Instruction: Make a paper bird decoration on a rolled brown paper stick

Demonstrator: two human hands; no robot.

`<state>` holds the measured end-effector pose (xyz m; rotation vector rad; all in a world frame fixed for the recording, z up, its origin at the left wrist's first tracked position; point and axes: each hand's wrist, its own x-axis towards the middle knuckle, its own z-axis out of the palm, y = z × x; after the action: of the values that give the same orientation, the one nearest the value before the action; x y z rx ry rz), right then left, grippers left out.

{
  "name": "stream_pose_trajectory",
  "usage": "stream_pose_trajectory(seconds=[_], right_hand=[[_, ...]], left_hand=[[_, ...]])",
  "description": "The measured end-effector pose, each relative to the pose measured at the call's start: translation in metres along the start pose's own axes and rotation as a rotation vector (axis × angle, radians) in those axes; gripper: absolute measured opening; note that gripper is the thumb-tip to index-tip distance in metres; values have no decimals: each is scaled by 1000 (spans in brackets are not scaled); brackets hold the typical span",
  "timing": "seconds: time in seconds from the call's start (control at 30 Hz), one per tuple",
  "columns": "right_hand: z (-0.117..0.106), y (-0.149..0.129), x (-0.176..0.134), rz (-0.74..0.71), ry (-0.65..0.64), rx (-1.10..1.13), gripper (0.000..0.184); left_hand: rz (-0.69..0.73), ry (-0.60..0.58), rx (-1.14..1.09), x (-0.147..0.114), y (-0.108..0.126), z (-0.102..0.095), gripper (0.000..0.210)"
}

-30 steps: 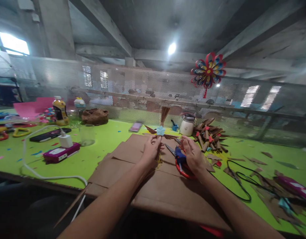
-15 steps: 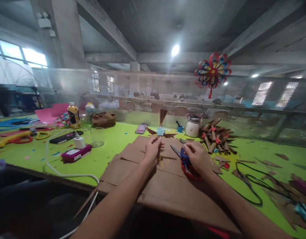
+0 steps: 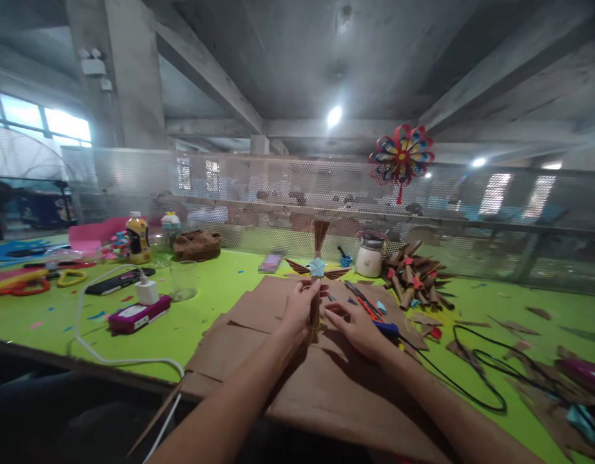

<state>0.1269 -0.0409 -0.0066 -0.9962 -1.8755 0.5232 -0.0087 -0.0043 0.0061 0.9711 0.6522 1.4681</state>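
Observation:
My left hand (image 3: pixel 300 312) is closed around the brown stem of a paper craft (image 3: pixel 317 267), holding it upright over the brown cardboard sheets (image 3: pixel 316 380). The craft has a light blue star, brown wings and a brush of thin strips on top. My right hand (image 3: pixel 358 325) lies just right of the stem, fingers spread and pointing at its base. Red-and-blue scissors (image 3: pixel 374 312) lie on the cardboard beside that hand, out of its grip.
A pile of rolled brown paper pieces (image 3: pixel 413 277) and a white jar (image 3: pixel 369 258) stand behind. A black cable (image 3: pixel 476 367) loops at right. At left are a purple power bank (image 3: pixel 137 314), a white charger, a glass (image 3: pixel 184 280) and a yellow bottle (image 3: pixel 137 235). A mesh screen closes off the back.
My right hand has left the scissors' handles and moved left to the craft's stem. The scissors now lie free at its right. My left hand keeps holding the craft.

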Motion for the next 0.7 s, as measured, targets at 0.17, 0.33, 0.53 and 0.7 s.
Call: stream_pose_trajectory(seconds=[0.17,0.33,0.53,0.7], right_hand=[[12,2,3,57,-83,282,31],[9,5,0,212,-163,448,37],[2,-2,-3,213,-185,428,37],[4,-1,-5,213,-192,379,38]], left_hand=[[-45,-125,-18,-13,3,13,38],[-105,-271,10,-18,7,15,38],[-195,-365,24,-19,17,12,31],[-208,-358,30,-18,20,9,30]])
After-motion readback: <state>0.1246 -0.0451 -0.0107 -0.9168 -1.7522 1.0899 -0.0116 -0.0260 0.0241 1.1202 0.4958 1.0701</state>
